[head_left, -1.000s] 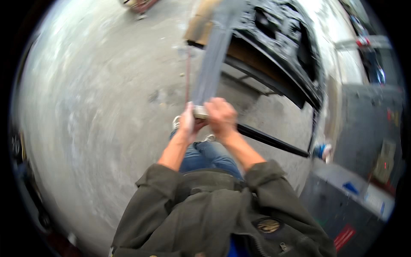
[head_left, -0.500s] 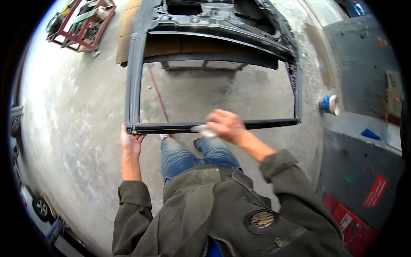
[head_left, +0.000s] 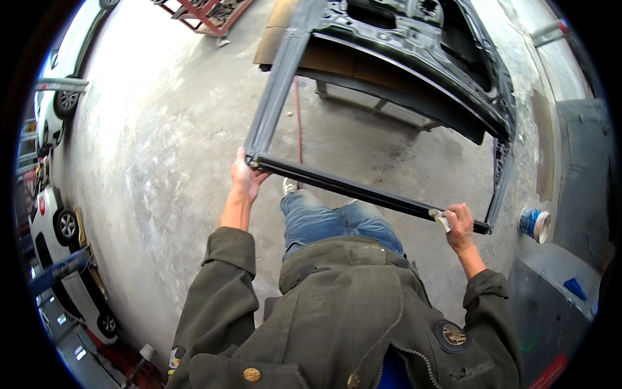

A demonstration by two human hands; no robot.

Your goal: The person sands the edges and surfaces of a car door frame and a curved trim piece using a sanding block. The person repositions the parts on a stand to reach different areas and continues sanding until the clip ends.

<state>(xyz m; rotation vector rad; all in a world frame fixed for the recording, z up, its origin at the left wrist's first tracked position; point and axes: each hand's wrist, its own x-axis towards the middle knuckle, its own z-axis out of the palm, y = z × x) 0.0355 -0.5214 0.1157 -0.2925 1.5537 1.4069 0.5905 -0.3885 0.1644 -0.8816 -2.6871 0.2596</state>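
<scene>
A dark grey car door shell (head_left: 405,52) lies flat with its window frame (head_left: 350,187) reaching toward me. At the frame's near left corner my left hand (head_left: 244,176) is closed around the bar from below. My right hand (head_left: 459,225) is closed on a small pale pad (head_left: 440,220), pressed against the near bar close to its right end. The pad's material is hard to tell; it looks like a folded piece of abrasive or cloth.
Brown cardboard (head_left: 275,39) lies under the door, above a light-coloured stand (head_left: 363,98). A red hose or cord (head_left: 298,123) runs along the concrete floor. To the right stand a blue-and-white tub (head_left: 535,224) and grey panels (head_left: 551,285). Cars (head_left: 61,223) line the left; a red cart (head_left: 207,16) is behind.
My right hand has slid the pad along the near bar from its middle to near the right end. My left hand stays at the corner. The view has tilted and turned left.
</scene>
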